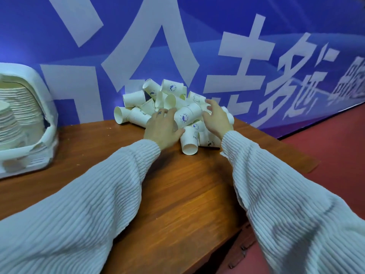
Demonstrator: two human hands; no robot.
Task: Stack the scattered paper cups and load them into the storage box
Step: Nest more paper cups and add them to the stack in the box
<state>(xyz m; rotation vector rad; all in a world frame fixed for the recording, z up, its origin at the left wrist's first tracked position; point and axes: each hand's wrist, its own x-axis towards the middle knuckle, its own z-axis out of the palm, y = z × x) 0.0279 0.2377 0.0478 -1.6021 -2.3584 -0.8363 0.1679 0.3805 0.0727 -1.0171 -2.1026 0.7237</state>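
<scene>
Heap of white paper cups with blue logos (173,107) lies on the brown wooden table (177,194), against the blue banner with white characters (237,56). Left hand (162,129) and right hand (216,117), fingers spread and relaxed, flank one cup (187,115); grip not evident. White plastic storage box (39,107), holding stacked cups, sits well left of the left hand.

A brown wooden surface (183,194) stands against a blue banner (197,36) printed with large white characters; red floor (325,155) runs past the surface's right edge
</scene>
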